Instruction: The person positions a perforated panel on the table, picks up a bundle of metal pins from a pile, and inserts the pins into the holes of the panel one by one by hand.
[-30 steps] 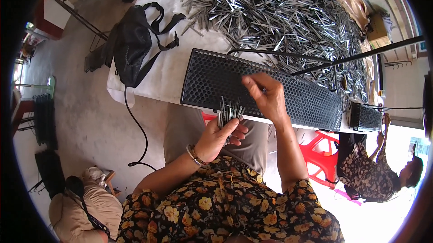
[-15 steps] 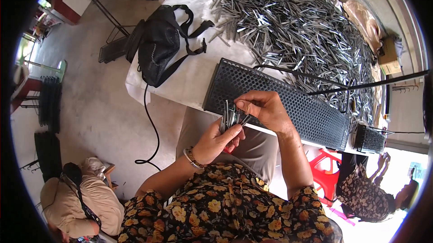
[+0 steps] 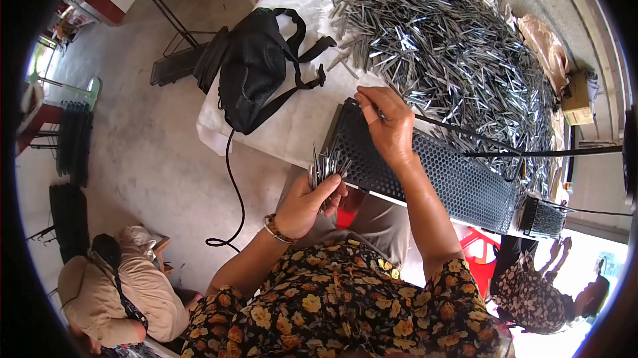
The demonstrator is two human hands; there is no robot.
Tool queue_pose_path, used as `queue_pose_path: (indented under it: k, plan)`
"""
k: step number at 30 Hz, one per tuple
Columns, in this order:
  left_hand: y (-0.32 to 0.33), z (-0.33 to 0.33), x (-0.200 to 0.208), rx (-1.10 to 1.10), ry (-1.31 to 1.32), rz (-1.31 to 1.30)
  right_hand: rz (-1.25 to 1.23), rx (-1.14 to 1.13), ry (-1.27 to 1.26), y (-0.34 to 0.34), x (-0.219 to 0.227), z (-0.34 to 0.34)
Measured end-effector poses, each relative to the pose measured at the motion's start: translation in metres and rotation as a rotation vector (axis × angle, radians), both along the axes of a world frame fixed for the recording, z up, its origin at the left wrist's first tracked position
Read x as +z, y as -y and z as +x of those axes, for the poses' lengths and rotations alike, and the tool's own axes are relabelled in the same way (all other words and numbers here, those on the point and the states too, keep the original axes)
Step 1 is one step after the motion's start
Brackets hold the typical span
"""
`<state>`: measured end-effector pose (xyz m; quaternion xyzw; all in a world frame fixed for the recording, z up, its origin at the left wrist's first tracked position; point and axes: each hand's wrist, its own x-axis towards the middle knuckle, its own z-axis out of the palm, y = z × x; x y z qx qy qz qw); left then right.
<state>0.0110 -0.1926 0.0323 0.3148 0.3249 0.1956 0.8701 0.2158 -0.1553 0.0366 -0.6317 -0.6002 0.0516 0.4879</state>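
My left hand (image 3: 307,206) is closed around a bundle of thin, silvery-dark metal strips (image 3: 327,166), which fan out upward in front of my body. Over the far left corner of a long black perforated panel (image 3: 458,185), my right hand (image 3: 391,122) has thumb and forefinger pressed together. Whether a strip is between them is too small to make out. The panel lies along the table's near edge. Behind it spreads a large heap of loose metal strips (image 3: 452,59), close beyond my right fingertips.
A black bag with straps (image 3: 256,69) lies on the white-covered table (image 3: 286,128) at left, its cord hanging to the floor. A small black mesh holder (image 3: 545,218) stands beside the panel's right end. People sit at lower left (image 3: 126,291) and lower right (image 3: 531,285); a red stool (image 3: 480,251) is near.
My right hand has left the bundle and moved up and away to the panel's far left corner. My left hand, still holding the strips, has shifted slightly left.
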Motion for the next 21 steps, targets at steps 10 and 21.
queue_pose_path:
  k: [10,21]
  plan:
    - [-0.015,0.003,0.017,-0.004,-0.096,0.078,0.072,0.119,0.236,0.005,-0.017,0.004]
    - [-0.002,0.022,0.023,-0.173,-0.152,0.068,-0.052,0.098,-0.088,0.018,0.004,0.012]
